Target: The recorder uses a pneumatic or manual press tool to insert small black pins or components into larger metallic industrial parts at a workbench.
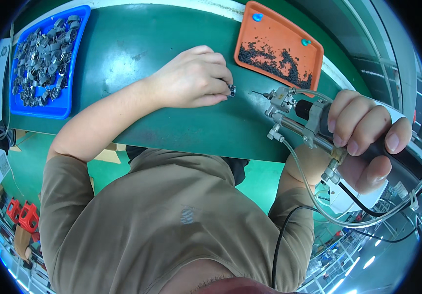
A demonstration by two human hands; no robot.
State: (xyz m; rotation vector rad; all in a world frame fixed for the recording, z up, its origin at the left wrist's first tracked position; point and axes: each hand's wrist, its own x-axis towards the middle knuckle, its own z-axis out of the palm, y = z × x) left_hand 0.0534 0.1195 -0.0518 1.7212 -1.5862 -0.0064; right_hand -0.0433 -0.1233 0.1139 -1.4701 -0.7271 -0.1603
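Note:
My left hand (194, 78) rests low over the green table (172, 128), its fingers closed round a small dark part with a shiny metal edge (231, 90). Most of that part is hidden by the fingers. To its right, my right hand (368, 132) grips a power screwdriver (297, 110) with a black body and a metal head. The tool's thin tip (259, 92) points left toward the small part, with a short gap between them. A clear hose (299, 164) and a black cable (355, 198) run from the tool.
At the left, a blue tray (64, 110) holds many grey round parts with metal pins. An orange tray (274, 29) at the far right holds small black screw-like pieces and two blue-green plastic pieces. Red stools (28, 217) stand on the floor at the lower left.

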